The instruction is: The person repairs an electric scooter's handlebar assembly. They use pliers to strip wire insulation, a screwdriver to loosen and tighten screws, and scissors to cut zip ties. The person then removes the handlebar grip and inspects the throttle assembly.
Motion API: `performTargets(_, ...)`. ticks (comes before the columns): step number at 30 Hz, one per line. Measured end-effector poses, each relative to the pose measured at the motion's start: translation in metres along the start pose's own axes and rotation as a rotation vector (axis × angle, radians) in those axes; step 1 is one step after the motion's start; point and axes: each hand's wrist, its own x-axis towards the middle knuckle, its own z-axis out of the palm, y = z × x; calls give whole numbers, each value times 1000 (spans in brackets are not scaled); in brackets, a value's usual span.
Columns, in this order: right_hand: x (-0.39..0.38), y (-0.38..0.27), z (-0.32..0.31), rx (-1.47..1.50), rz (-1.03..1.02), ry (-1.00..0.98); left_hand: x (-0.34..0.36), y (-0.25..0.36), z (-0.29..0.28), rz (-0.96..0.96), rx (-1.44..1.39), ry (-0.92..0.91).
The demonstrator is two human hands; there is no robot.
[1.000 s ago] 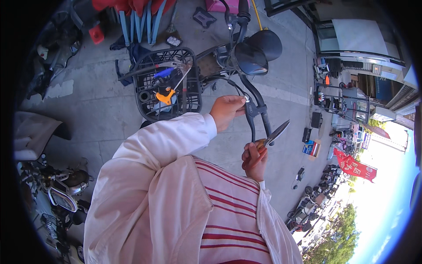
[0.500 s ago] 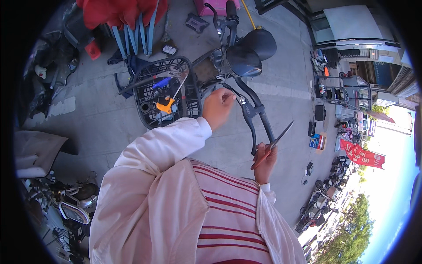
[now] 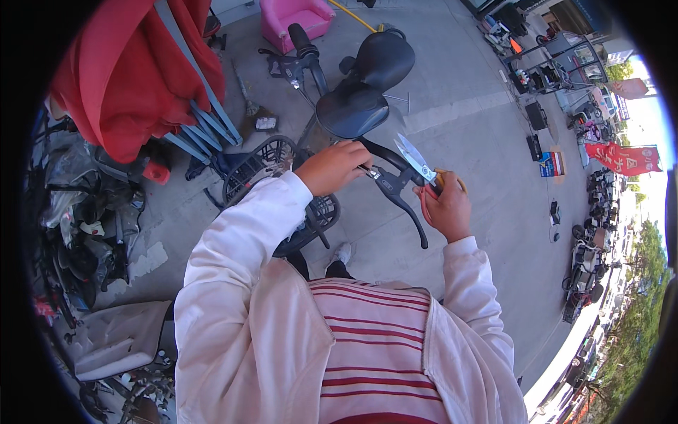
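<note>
Plainly gripping scissors (image 3: 426,171) in right hand (image 3: 452,210), at three o'clock; curling left hand (image 3: 333,168) near brake lever (image 3: 407,207), at twelve; cannot tell finger grip there.

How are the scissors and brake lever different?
The scissors have shiny silver blades, but the brake lever is black. The scissors are in the right hand, while the brake lever is fixed to the handlebar. The scissors' blades point up the picture; the brake lever's tip points down. Both are near the right hand.
</note>
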Motion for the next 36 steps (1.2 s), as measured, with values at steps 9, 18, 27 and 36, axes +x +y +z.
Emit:
performTargets(9,8,14,16,-110,-31,57,11,-4,3,72,153,-74)
performTargets(18,13,20,14,-147,-22,16,7,-10,7,94,251,-57)
performTargets(27,22,27,8,-77,30,-65,12,-7,11,25,170,-21)
performTargets(36,-17,-4,-21,80,-31,-97,14,-10,11,41,105,14)
